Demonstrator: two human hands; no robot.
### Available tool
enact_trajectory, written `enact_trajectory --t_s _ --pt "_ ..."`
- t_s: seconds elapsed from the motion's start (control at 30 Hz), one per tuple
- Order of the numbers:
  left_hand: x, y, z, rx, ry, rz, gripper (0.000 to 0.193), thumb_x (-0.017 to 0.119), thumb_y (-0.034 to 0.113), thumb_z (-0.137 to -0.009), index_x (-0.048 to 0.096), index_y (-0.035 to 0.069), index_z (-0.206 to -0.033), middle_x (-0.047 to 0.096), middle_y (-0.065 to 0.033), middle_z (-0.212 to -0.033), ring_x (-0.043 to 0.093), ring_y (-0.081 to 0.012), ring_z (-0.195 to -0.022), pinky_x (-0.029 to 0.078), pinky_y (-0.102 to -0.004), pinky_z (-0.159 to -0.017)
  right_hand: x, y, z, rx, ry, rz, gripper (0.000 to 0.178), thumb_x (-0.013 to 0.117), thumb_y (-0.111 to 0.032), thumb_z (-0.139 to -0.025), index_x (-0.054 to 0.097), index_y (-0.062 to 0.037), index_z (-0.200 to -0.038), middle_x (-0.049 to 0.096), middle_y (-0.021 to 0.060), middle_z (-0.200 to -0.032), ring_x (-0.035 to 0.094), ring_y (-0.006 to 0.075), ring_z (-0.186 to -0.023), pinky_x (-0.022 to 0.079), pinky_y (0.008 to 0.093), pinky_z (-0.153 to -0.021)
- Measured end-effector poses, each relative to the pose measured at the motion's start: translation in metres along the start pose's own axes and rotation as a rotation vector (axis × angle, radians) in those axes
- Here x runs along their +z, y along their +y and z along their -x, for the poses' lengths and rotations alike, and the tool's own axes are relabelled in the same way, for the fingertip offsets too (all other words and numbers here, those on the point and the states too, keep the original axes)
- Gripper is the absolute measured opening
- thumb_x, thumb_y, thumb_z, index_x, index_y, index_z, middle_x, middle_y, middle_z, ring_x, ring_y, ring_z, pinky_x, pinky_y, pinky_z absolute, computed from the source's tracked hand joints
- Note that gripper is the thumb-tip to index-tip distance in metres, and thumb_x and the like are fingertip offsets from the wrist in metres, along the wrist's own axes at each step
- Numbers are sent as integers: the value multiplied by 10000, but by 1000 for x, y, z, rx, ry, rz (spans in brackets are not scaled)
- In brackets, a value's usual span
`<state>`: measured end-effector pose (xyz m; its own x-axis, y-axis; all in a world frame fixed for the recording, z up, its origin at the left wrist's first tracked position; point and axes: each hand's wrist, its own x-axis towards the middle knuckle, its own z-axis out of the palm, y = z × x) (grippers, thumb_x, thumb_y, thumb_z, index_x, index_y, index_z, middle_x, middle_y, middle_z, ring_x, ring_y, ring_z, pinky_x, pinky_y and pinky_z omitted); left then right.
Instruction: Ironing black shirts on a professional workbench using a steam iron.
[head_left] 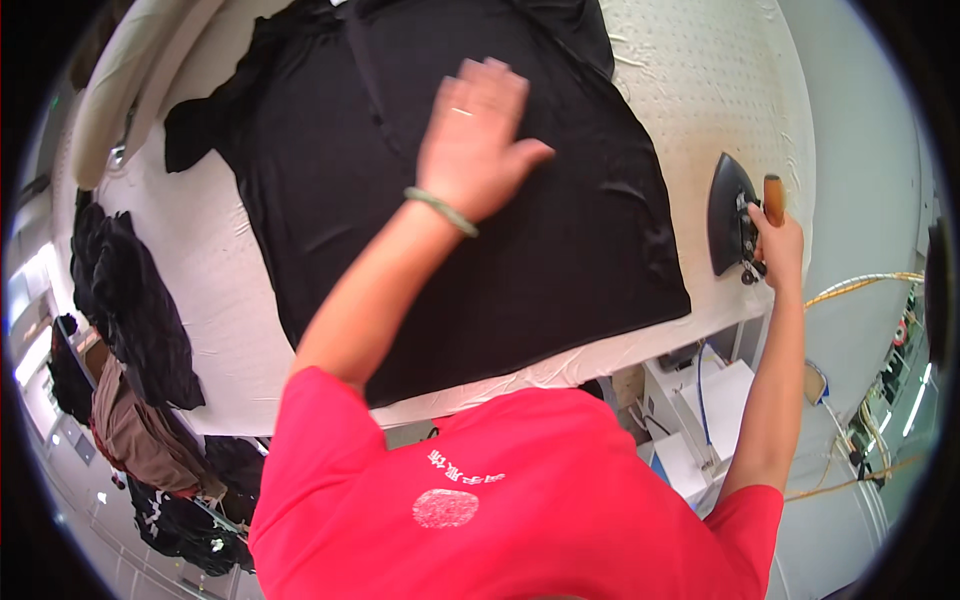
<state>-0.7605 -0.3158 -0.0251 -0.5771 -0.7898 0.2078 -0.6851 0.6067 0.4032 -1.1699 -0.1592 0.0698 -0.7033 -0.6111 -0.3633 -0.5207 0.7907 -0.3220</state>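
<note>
A black short-sleeved garment [540, 250] lies spread over the padded, cream-coloured ironing table [235, 320]. My left hand [475, 140] is flat over the upper middle of the cloth, its fingers stretched out and the thumb held apart. A green bangle circles that wrist. At the table's right side, my right hand [781, 240] is closed round the wooden handle of a dark iron [728, 215]. The iron is beside the garment, not on it. A few small creases show in the cloth near its right edge.
Crumpled black cloth [130, 290] hangs at the table's left edge, with a brown garment [140, 425] below. A padded sleeve arm [125, 85] stands at the upper left. White equipment [700, 400] with a blue cable is under the front right. Yellowish hoses [860, 287] run at the right.
</note>
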Motion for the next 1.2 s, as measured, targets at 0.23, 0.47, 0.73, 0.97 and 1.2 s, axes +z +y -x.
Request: enact_trajectory --t_s 0.23,0.47,0.73,0.97,1.2 --pt "-28 -136 -26 128 69 -243 666 573 497 -995 429 156 -1549 394 -109 -1609 328 -308 -1504 238 -461 -1231 54 -134 105 -618 -72 32 342 779 -242 -871 651 -43 -1118 693 128 -828 698 258 -711 547 403 -643" --pt "-22 -166 -42 128 97 -293 638 484 525 -1031 399 195 -1571 366 -67 -1633 302 -271 -1521 223 -436 -1237 113 -213 138 -917 -593 553 403 753 -186 -795 621 -55 -1153 717 171 -812 707 413 -786 578 478 -733" --pt "-33 -156 -39 94 117 -316 555 651 357 -971 536 130 -1465 501 -78 -1531 429 -268 -1443 316 -426 -1195 31 -112 -8 -365 -45 106 441 745 -358 -904 671 -28 -1188 721 201 -1035 684 368 -945 527 421 -831" --pt "6 -37 -110 340 69 150 341 683 136 -897 646 141 -1236 642 -34 -1289 565 -284 -1252 468 -407 -1030 21 -64 -39 -238 222 424 346 726 -344 -903 688 -98 -1144 731 120 -1054 683 350 -982 540 450 -839" --pt "27 -2 -192 734 -345 -37 166 635 59 -899 658 110 -1055 663 -54 -1176 592 -303 -1163 499 -408 -956 67 46 130 -282 245 35 170 729 -167 -902 690 -67 -1034 691 106 -1030 678 256 -894 533 343 -782"
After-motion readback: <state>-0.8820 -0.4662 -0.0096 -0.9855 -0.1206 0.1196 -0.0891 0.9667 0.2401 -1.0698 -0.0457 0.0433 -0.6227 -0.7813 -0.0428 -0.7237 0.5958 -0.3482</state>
